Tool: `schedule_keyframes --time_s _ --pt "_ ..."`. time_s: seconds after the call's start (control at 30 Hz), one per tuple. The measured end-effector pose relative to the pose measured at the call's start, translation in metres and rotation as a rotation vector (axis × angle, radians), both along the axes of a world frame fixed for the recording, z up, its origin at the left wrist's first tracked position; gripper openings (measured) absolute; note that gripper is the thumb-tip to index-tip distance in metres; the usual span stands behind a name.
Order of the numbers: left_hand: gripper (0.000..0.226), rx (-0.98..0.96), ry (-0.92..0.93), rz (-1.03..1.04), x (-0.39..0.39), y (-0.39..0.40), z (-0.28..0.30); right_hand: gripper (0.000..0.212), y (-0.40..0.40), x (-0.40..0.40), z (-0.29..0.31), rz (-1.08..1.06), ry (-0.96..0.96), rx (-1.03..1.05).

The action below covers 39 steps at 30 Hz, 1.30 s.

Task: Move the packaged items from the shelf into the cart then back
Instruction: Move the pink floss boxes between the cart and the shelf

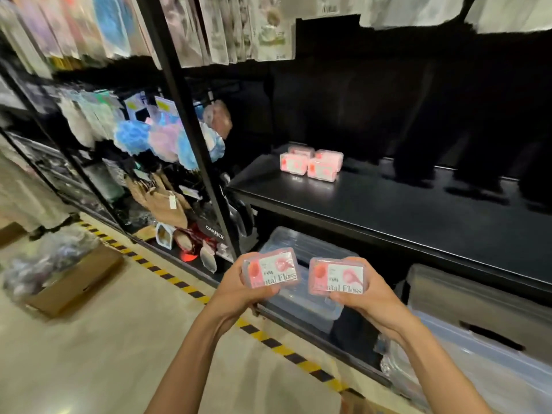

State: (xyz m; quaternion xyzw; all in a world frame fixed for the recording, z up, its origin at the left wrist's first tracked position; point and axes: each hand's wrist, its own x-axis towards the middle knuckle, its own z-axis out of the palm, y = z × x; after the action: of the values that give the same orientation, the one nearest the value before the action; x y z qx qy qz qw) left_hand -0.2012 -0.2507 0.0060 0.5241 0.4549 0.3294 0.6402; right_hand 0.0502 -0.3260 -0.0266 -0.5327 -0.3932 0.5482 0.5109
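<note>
Head view, mid-run: left hand gripping one dental floss pack, right hand gripping another floss pack, both low at 6 o'clock. Small cluster of packs sitting on the black shelf around 12. No cart visible, so can't tell which leg, out or back.

The dental floss box in the left hand reads "Dental Floss", partly covered. The dental floss box at 3 o'clock of it, in the right hand, reads the same. A dark package at 10 o'clock reads "CHANCE".
</note>
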Motion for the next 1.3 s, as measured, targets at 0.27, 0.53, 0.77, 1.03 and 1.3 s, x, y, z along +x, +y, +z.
schedule_keyframes --time_s 0.27,0.53,0.77,1.03,1.3 --pt "0.062 -0.029 -0.003 -0.055 0.019 0.116 0.004 0.079 0.102 0.017 0.016 -0.008 -0.029 0.004" --pt "0.048 0.061 -0.007 -0.137 0.044 0.255 0.0 0.074 0.184 0.02 0.016 -0.21 -0.031 0.011" --pt "0.045 0.25 0.12 -0.272 0.078 0.365 -0.017 0.072 0.238 -0.007 0.009 -0.413 0.023 0.016" --pt "0.048 0.318 0.197 -0.438 0.103 0.418 -0.044 0.078 0.257 -0.021 0.008 -0.568 0.003 -0.024" --pt "0.054 0.485 0.262 -0.434 0.097 0.438 -0.049 0.076 0.272 -0.024 0.012 -0.604 -0.001 -0.011"
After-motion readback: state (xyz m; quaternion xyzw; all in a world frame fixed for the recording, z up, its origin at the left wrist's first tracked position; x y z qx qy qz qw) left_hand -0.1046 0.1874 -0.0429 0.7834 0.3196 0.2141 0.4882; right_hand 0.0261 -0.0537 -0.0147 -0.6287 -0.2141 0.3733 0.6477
